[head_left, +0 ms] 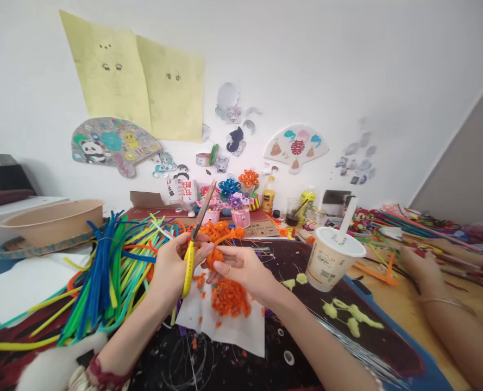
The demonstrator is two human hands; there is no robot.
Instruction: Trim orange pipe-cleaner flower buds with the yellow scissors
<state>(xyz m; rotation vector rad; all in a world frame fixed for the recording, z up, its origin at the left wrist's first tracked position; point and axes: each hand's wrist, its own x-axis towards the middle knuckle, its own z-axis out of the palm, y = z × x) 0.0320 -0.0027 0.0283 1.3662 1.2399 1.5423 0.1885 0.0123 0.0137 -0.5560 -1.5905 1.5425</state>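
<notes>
My left hand is closed round the yellow handle of a pair of scissors, whose blades point up and away. My right hand pinches a small orange fuzzy pipe-cleaner piece right beside the blades. Below both hands lies a white paper sheet with a heap of orange trimmings on it. More orange pipe-cleaner work sits just behind my hands.
A pile of blue, green and yellow pipe cleaners lies at left, behind it a brown paper bowl. A white paper cup with a straw stands at right. Another person's forearm and hand rest at far right. Small flower pots line the wall.
</notes>
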